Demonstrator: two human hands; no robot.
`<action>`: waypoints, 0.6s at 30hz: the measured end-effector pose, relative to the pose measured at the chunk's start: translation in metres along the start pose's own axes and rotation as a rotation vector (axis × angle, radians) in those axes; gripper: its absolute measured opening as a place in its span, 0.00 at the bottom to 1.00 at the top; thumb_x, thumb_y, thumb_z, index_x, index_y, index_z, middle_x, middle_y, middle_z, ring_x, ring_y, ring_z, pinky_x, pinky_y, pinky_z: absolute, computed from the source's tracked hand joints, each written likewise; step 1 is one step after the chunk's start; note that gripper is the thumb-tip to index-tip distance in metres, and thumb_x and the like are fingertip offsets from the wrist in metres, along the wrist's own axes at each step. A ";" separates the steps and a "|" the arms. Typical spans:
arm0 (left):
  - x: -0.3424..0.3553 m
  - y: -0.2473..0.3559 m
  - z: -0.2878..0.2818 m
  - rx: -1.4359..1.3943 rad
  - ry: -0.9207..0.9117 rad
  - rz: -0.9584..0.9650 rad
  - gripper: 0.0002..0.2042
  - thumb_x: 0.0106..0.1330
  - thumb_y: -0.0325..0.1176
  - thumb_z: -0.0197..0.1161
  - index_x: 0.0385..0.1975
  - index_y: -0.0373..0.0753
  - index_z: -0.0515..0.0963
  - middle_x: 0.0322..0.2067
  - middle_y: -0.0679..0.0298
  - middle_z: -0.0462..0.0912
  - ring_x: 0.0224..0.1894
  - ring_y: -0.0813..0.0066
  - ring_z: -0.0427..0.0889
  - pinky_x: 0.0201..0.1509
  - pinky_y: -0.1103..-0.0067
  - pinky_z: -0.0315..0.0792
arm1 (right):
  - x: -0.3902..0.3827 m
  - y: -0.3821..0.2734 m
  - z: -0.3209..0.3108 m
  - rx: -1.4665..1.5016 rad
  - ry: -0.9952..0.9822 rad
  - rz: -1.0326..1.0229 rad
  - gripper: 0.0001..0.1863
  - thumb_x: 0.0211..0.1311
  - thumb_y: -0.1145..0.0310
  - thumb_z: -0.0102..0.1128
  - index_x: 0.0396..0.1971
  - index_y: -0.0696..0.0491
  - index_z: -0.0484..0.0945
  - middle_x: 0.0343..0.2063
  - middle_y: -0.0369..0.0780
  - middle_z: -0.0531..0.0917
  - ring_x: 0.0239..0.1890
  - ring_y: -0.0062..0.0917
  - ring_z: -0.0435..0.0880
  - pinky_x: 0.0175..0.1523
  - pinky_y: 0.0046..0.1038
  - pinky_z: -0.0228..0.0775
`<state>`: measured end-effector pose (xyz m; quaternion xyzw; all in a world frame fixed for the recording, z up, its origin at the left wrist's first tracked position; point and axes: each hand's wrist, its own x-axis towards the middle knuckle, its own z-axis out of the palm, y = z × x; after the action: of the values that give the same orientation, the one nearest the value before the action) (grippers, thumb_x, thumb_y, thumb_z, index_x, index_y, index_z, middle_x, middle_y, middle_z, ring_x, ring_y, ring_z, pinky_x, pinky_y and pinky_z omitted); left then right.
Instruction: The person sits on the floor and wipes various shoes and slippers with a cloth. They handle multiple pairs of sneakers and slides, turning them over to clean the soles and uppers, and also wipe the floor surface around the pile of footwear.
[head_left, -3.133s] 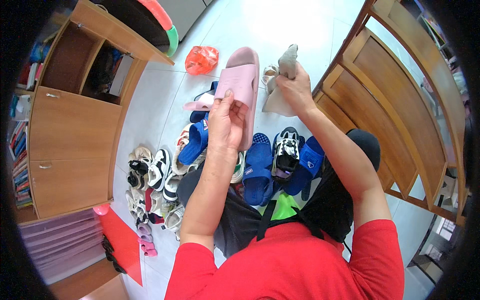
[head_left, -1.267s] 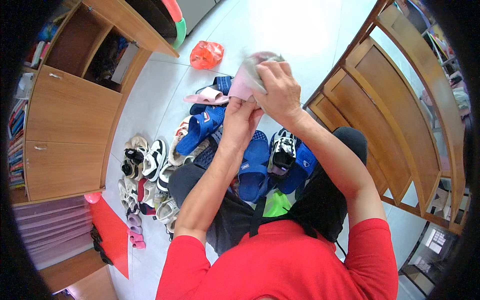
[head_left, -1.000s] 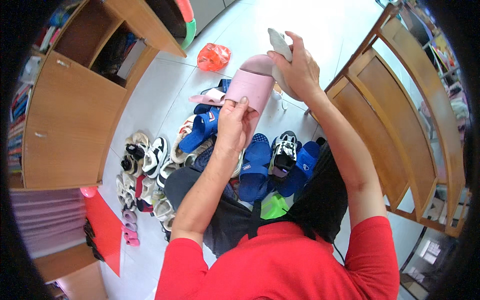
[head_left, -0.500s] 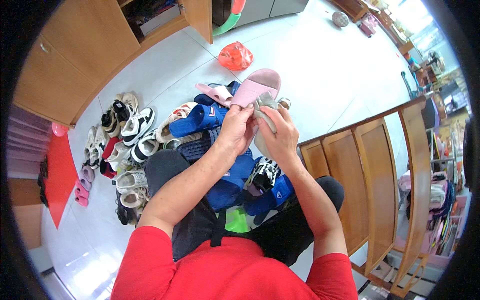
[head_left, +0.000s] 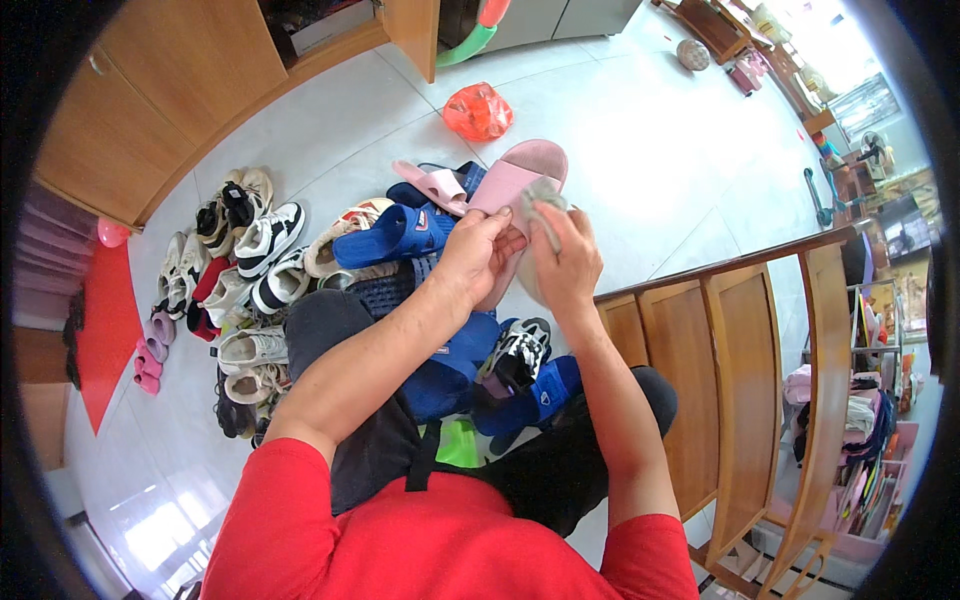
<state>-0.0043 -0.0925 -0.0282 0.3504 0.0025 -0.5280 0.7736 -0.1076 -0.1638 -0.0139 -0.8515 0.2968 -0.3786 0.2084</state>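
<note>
My left hand (head_left: 482,255) is closed on a pink slide sandal (head_left: 503,187), its thumb on the strap and its fingers beneath. A grey cloth (head_left: 543,197) is bunched in my right hand (head_left: 565,257), pressed against the strap's right side. The sandal points away from me, toe end farthest. Just left of it lies another pink slide (head_left: 433,184). Blue slippers (head_left: 398,234) lie under and around my forearms, with a black-and-white sneaker (head_left: 520,352) between my knees. What lies directly below my hands is partly hidden.
To the left, several sneakers (head_left: 270,240) stand crowded on the tiles beside small pink clogs (head_left: 148,367). A red plastic bag (head_left: 477,112) sits on the floor ahead. On my right is a wooden slatted piece of furniture (head_left: 740,370); a wooden cabinet (head_left: 180,70) lines the far left.
My right hand with the cloth has shifted slightly right and up along the strap. The left hand keeps its hold on the sandal. The whole view has tilted a little.
</note>
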 end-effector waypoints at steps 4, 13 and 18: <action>-0.005 -0.001 -0.001 -0.009 0.063 0.003 0.07 0.66 0.29 0.52 0.41 0.36 0.68 0.36 0.61 0.77 0.37 0.74 0.78 0.42 0.78 0.74 | -0.010 0.002 0.001 -0.033 -0.037 -0.043 0.13 0.50 0.65 0.60 0.39 0.43 0.79 0.29 0.39 0.75 0.33 0.35 0.77 0.33 0.34 0.70; -0.009 0.003 -0.003 0.071 -0.029 -0.079 0.06 0.66 0.29 0.52 0.40 0.38 0.68 0.36 0.61 0.78 0.31 0.73 0.80 0.36 0.79 0.77 | 0.003 0.008 -0.013 -0.059 0.006 0.059 0.14 0.50 0.66 0.60 0.40 0.44 0.79 0.29 0.39 0.74 0.33 0.36 0.77 0.34 0.34 0.70; -0.008 0.004 -0.013 0.031 0.018 -0.043 0.06 0.66 0.30 0.52 0.40 0.38 0.68 0.35 0.61 0.79 0.32 0.74 0.81 0.33 0.80 0.78 | -0.029 -0.020 -0.016 -0.026 -0.178 -0.080 0.12 0.53 0.68 0.60 0.40 0.46 0.79 0.34 0.42 0.78 0.37 0.37 0.79 0.38 0.32 0.72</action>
<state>0.0005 -0.0785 -0.0326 0.3670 0.0087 -0.5414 0.7564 -0.1284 -0.1322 -0.0072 -0.8956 0.2478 -0.3054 0.2078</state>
